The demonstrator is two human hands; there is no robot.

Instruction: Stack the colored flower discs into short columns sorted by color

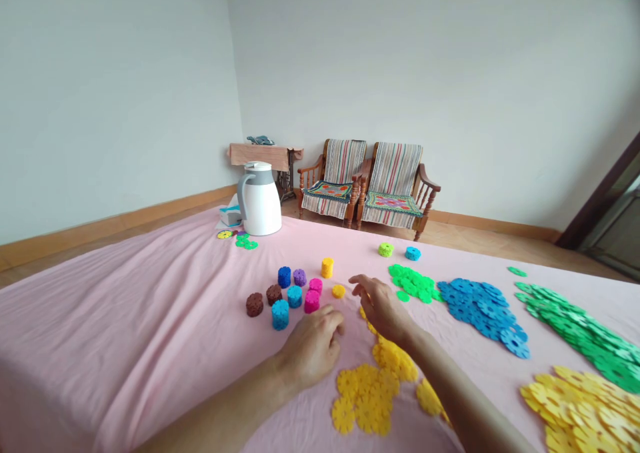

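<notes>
My left hand [314, 347] rests low over the pink cloth with its fingers curled inward; what they hold, if anything, is hidden. It is just in front of a magenta stack [312, 301] of flower-shaped plastic discs. My right hand [383, 308] reaches in from the right, index finger stretched out and nothing visible in its grasp. Left of its fingertips lies a short yellow stack [339, 291], with a taller yellow stack [327, 267] behind. Loose yellow discs [367, 396] spread between my forearms, partly covered by the right one.
Left of my hands stand brown [255, 304], light blue [281, 315], dark blue [284, 277] and purple stacks [299, 277]. Piles of blue discs [480, 309], green discs [580, 326] and more yellow discs [590, 406] lie rightward. A white jug [263, 203] stands at the back left.
</notes>
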